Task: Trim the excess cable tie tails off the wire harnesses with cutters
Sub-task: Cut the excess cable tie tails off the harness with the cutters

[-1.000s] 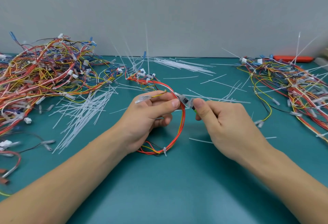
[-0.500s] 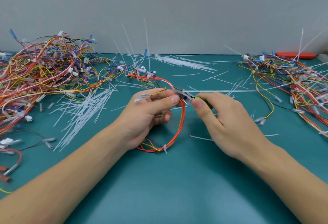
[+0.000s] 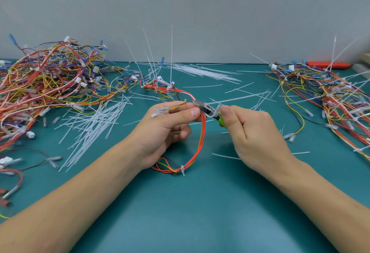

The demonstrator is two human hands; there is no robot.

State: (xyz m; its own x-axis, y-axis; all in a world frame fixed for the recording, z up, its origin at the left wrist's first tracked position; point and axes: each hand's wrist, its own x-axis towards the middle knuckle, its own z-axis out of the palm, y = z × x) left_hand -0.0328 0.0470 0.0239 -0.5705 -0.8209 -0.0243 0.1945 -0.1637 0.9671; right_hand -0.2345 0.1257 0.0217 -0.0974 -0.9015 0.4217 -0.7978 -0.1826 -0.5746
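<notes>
My left hand (image 3: 170, 128) pinches a red, orange and yellow wire harness (image 3: 201, 144) at mid-table, thumb and fingers curled round the wires beside a clear connector (image 3: 159, 111). My right hand (image 3: 252, 132) grips small cutters (image 3: 210, 110) with green handles. The cutter jaws sit at the harness just past my left thumb, against a long white cable tie tail (image 3: 240, 97) that sticks out to the right. A trimmed white tie (image 3: 182, 169) binds the loop's lower part. Farther along the same harness, uncut tails (image 3: 171, 56) stand upright.
A big heap of harnesses (image 3: 46, 86) fills the left side, another heap (image 3: 330, 96) the right. Cut white tie tails (image 3: 94, 124) lie scattered over the teal mat (image 3: 190, 212). A red tool (image 3: 328, 65) lies at the back right by the grey wall.
The cutters have turned so the green handles show below my right thumb, and the jaws have closed in on the tie tail. My left hand keeps its hold on the harness.
</notes>
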